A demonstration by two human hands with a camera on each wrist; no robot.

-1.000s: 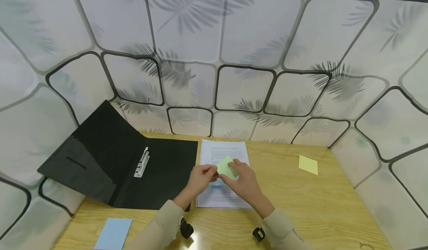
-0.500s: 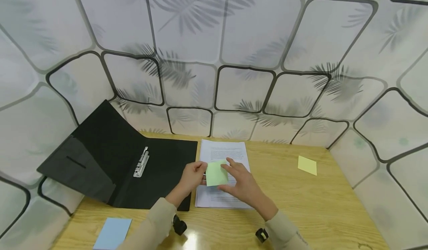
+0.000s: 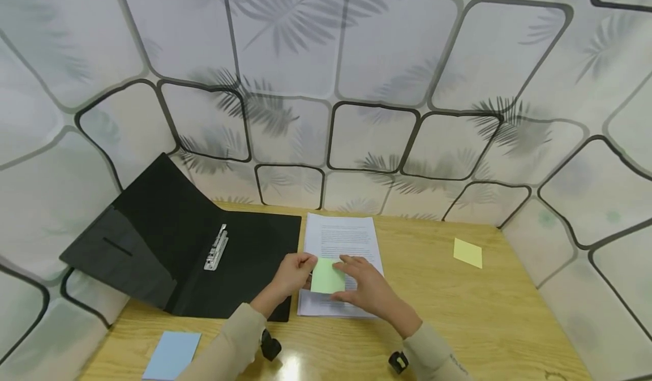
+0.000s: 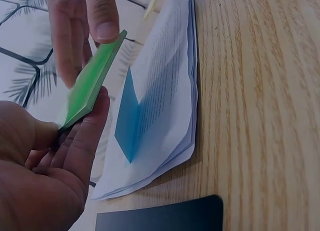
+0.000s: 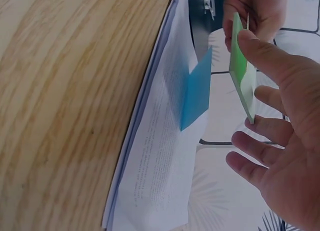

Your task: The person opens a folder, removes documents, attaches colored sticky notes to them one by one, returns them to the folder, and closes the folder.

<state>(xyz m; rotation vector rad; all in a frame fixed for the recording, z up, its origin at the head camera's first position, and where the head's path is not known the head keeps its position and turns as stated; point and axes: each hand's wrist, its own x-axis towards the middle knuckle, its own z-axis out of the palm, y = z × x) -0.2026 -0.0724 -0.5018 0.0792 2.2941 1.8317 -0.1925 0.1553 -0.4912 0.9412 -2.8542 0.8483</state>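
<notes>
A light green sticky-note pad (image 3: 327, 277) is held over a stack of printed sheets (image 3: 347, 231). The left hand (image 3: 291, 274) pinches the pad's left side, thumb on top and fingers beneath. At the pad's right side, the right hand (image 3: 376, 291) has its thumb and fingertips on opposite edges. The right wrist view shows that thumb against the pad (image 5: 237, 66), a finger at its lower corner and other fingers spread. A blue sticky note (image 4: 128, 118) stands up from the top sheet beneath the hands; the green pad hides it in the head view.
An open black folder (image 3: 260, 256) with a metal clip (image 3: 216, 251) lies left of the papers, its cover raised against the patterned wall. A blue pad (image 3: 172, 354) is at the front left of the wooden table, a yellow note (image 3: 467, 253) at the right.
The green pad went from tilted to facing upward, moving left and then nearer the body with both hands. The folder, papers and other notes stayed put.
</notes>
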